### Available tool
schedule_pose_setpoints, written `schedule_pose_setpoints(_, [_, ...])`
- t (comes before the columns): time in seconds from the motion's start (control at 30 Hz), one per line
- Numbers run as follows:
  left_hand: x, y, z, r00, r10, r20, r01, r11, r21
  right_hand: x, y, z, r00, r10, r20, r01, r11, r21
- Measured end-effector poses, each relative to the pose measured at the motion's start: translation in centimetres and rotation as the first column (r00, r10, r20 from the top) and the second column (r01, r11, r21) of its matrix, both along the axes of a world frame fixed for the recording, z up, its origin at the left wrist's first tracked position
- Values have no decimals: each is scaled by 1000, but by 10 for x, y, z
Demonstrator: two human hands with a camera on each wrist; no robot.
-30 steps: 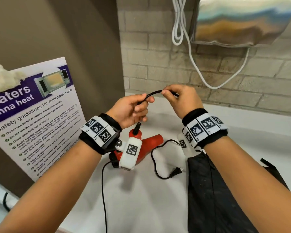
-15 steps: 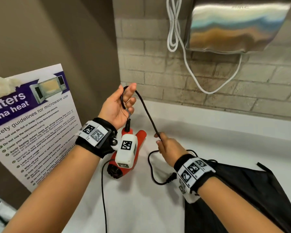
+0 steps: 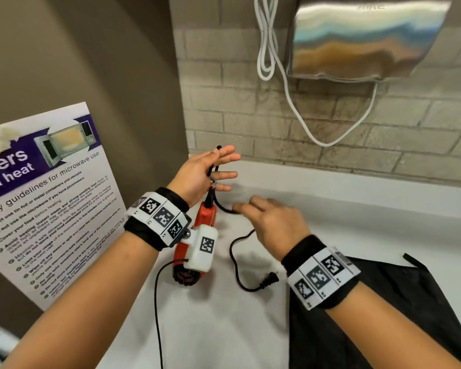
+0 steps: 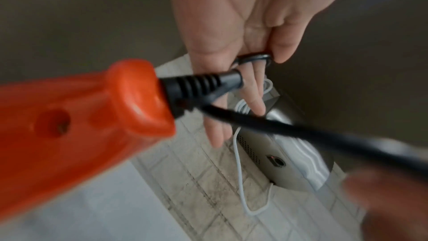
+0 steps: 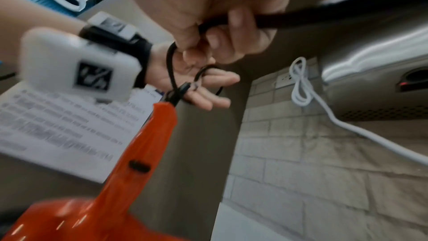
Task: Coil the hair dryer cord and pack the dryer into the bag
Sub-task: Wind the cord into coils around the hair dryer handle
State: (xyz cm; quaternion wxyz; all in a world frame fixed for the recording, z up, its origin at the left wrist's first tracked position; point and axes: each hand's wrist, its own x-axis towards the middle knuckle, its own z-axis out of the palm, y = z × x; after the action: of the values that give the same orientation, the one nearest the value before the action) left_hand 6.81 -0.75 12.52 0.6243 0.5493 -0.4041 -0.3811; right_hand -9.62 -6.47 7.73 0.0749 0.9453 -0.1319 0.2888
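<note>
The red hair dryer [image 3: 206, 218] stands handle-up under my left wrist, its muzzle near the white counter [image 3: 224, 328]; the wrist camera hides part of it. My left hand [image 3: 221, 167] is raised with fingers spread, and its thumb pins a loop of the black cord [image 4: 253, 57] against the palm. My right hand [image 3: 261, 214] is just right of the dryer handle, fingers curled round the cord [image 5: 301, 16]. Slack cord [image 3: 233, 251] runs down to the plug [image 3: 270, 280] lying on the counter. The black bag [image 3: 410, 302] lies at the lower right.
A microwave safety poster [image 3: 51, 195] leans on the left wall. A steel hand dryer [image 3: 357, 41] with a white cable [image 3: 290, 89] hangs on the brick wall ahead. A thin black wire [image 3: 157, 302] trails from my left wrist.
My right hand came up from low over the counter to beside the dryer handle, bringing cord towards the left hand. The left fingers have spread, and the dryer handle now points up.
</note>
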Motion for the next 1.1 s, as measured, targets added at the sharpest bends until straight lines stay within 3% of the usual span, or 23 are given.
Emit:
schedule_pose_setpoints(0.13, [-8,0,3,992,-66,108,56,994,90,4,-6,37,985,11,173,-28,995,94])
schedule_pose_setpoints(0.23, [-20,2,8,987,-89,136,72,990,125,13,-7,58,984,-13,180,-40,957,288])
schedule_pose_setpoints(0.33, [-25,1,9,974,-139,177,116,984,133,25,-15,67,987,-65,148,6,930,367])
schedule_pose_setpoints(0.43, [-24,-2,8,982,-156,103,143,982,124,36,-24,66,985,-80,155,-6,873,487])
schedule_pose_setpoints(0.57, [-11,-2,4,992,-106,-62,109,993,53,43,-35,55,969,-28,247,-155,707,690])
schedule_pose_setpoints(0.7, [-7,-1,5,981,-104,-164,111,993,30,40,-31,48,956,7,295,-237,614,753])
schedule_pose_setpoints(0.8, [-9,-1,5,971,-114,-210,123,992,30,38,-29,48,946,-3,325,-255,615,746])
schedule_pose_setpoints(1.0, [-12,-1,3,940,-186,-285,202,979,28,38,-31,48,893,-103,438,-248,698,671])
schedule_pose_setpoints(1.1, [-13,-1,2,930,-183,-317,205,978,34,36,-32,50,859,-62,508,-297,748,593])
